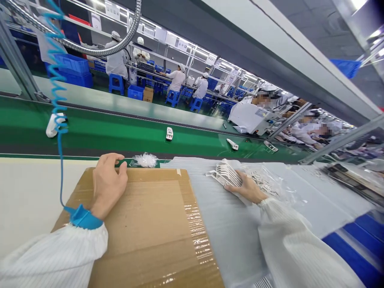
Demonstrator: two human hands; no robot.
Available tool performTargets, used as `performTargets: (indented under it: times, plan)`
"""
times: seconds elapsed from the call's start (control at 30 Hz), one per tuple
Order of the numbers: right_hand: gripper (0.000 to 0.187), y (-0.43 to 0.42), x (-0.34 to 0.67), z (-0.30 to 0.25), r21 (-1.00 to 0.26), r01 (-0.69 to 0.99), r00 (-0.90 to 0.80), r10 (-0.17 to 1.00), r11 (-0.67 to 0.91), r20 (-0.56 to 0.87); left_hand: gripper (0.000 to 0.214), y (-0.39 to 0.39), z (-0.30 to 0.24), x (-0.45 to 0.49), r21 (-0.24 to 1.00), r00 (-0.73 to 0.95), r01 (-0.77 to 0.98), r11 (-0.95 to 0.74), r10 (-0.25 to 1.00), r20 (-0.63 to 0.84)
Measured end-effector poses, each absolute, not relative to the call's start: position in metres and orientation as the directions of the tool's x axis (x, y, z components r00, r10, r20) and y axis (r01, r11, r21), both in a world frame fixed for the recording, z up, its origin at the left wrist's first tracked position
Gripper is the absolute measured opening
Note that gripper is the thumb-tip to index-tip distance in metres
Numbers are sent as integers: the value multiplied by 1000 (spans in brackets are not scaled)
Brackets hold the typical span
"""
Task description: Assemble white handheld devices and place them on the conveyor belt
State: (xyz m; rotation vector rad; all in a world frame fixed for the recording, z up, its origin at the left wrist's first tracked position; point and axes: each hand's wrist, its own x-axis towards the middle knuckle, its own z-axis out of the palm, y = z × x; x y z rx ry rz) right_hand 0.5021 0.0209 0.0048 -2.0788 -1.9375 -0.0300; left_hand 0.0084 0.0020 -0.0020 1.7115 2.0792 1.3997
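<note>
My left hand [107,183] rests on the far edge of a taped brown cardboard box [150,228], fingers curled over its rim. A blue wrist strap [85,218] with a coiled blue cord [58,100] sits on that wrist. My right hand [246,188] lies on a stack of white plastic frame parts [223,174] on a white foam sheet [228,224], fingers pressed on the stack beside a clear plastic bag [270,184] of more parts.
A green conveyor belt [120,134] runs across behind the bench, carrying a white remote-like unit [169,133] and two further pieces [232,144]. A crumpled clear bag [145,160] lies at the bench edge. Other workers in white sit at lines beyond.
</note>
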Motion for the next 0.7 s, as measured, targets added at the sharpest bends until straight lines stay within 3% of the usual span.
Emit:
performTargets:
  times: [0.1, 0.2, 0.3, 0.4, 0.53, 0.7]
  plan:
    - [88, 16, 498, 5, -161, 982, 114, 989, -99, 91, 22, 2, -1, 9, 694, -359, 717, -64, 820, 446]
    - [91, 10, 494, 3, -105, 980, 177, 983, -170, 54, 21, 3, -3, 9, 698, -355, 711, -79, 817, 455]
    - [90, 9, 490, 5, -19, 987, 159, 981, -157, 115, 20, 4, -6, 8, 704, -365, 704, -90, 804, 468]
    - [80, 17, 473, 16, -10, 1000, -25, 964, 29, 266, 17, 5, -9, 8, 706, -358, 698, -122, 794, 492]
    - [57, 30, 404, 35, -237, 925, -205, 916, 297, 346, 15, 4, -10, 10, 713, -350, 687, -141, 796, 494]
    - [35, 28, 274, 24, -527, 734, -310, 902, 427, 300, 13, 4, -9, 8, 722, -362, 682, -118, 803, 474]
